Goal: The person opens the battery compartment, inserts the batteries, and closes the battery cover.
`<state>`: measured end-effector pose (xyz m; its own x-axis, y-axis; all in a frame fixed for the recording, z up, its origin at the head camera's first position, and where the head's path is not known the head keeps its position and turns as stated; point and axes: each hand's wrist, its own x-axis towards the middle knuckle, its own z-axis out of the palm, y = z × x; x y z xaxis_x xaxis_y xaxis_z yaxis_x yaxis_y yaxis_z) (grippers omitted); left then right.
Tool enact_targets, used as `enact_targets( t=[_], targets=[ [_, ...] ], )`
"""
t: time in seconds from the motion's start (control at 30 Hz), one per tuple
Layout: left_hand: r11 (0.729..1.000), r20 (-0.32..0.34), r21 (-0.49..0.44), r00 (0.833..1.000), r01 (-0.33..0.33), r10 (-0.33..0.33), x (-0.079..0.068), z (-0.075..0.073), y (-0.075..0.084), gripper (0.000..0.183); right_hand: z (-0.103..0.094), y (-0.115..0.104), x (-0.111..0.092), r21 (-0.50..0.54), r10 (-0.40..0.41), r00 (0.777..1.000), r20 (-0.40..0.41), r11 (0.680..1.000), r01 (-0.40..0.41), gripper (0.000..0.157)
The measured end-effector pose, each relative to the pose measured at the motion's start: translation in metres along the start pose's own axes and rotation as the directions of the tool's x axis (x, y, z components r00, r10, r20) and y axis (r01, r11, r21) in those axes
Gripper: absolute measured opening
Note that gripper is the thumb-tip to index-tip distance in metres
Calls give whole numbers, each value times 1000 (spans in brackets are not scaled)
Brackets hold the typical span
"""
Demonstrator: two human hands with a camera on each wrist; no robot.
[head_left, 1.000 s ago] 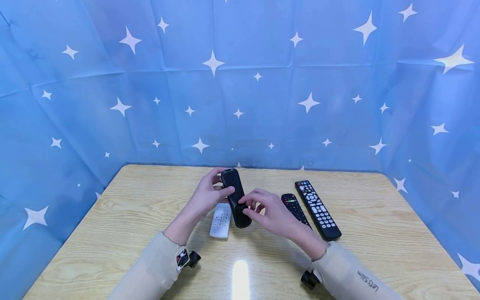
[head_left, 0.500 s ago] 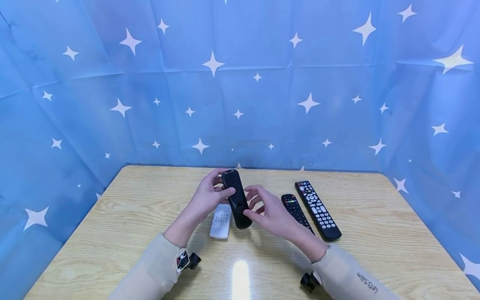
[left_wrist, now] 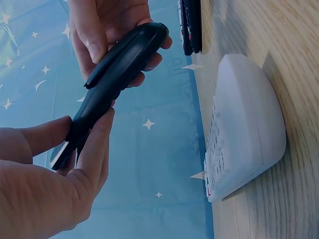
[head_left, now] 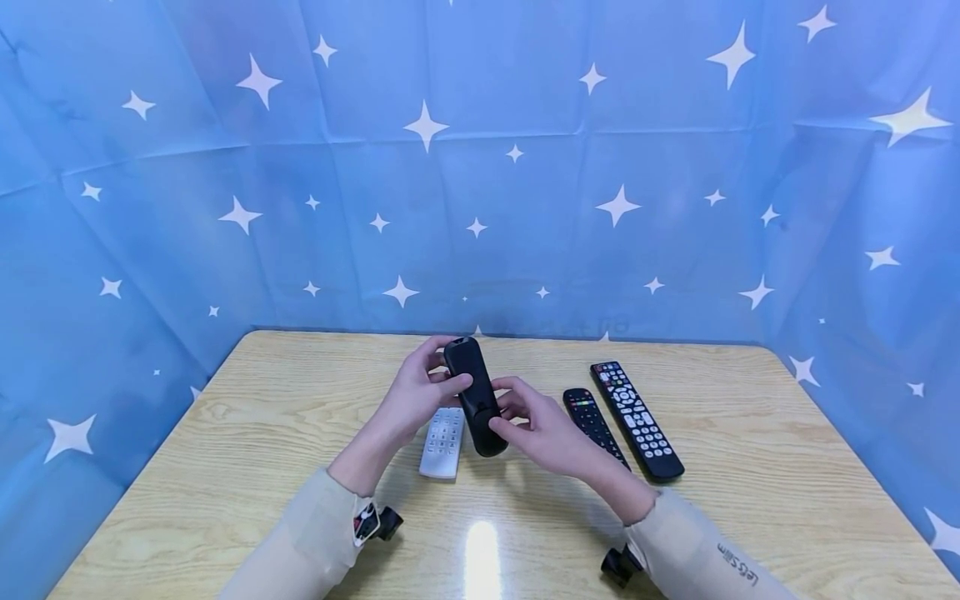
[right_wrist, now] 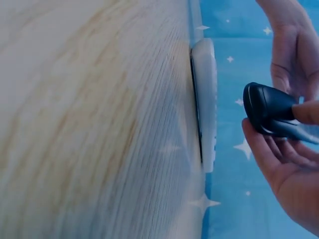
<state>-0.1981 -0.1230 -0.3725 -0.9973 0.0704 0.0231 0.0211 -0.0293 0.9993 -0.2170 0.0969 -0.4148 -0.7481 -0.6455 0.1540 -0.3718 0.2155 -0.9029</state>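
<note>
A black remote control [head_left: 476,398] is held above the table, its plain back turned up. My left hand [head_left: 415,390] grips its far end, thumb on the back and fingers on the other side. At the near end my right hand [head_left: 546,432] holds it, thumb on top and fingers curled beneath. In the left wrist view, the battery cover [left_wrist: 115,56] stands slightly raised off the remote's back under the right thumb. The right wrist view shows the remote's rounded near end [right_wrist: 259,107]. Just below the held remote, a white remote control [head_left: 441,450] lies buttons up.
To the right on the wooden table [head_left: 225,467] lie a smaller black remote [head_left: 592,421], partly behind the right forearm, and a longer black remote [head_left: 637,421]. A blue star-patterned cloth [head_left: 480,167] hangs behind the table.
The right fingers first lifted away from the black remote's back, then came round its side and under, with the thumb on the near end. The left hand has kept its grip.
</note>
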Motion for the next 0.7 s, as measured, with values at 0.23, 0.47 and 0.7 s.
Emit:
enact_targets(
  t=[0.23, 0.47, 0.7],
  targets=[
    [1000, 6, -15, 1000, -5, 6, 1, 0, -1, 52, -1, -1, 0, 24, 20, 1000, -8, 1000, -20, 41],
    [1000, 5, -20, 1000, -18, 18, 1, 1, -1, 53, -2, -4, 1, 5, 1, 1000, -21, 1000, 0, 36],
    [1000, 6, 0, 1000, -28, 28, 0, 2, 0, 53, -1, -5, 1, 15, -6, 1000, -26, 1000, 6, 32]
  ],
)
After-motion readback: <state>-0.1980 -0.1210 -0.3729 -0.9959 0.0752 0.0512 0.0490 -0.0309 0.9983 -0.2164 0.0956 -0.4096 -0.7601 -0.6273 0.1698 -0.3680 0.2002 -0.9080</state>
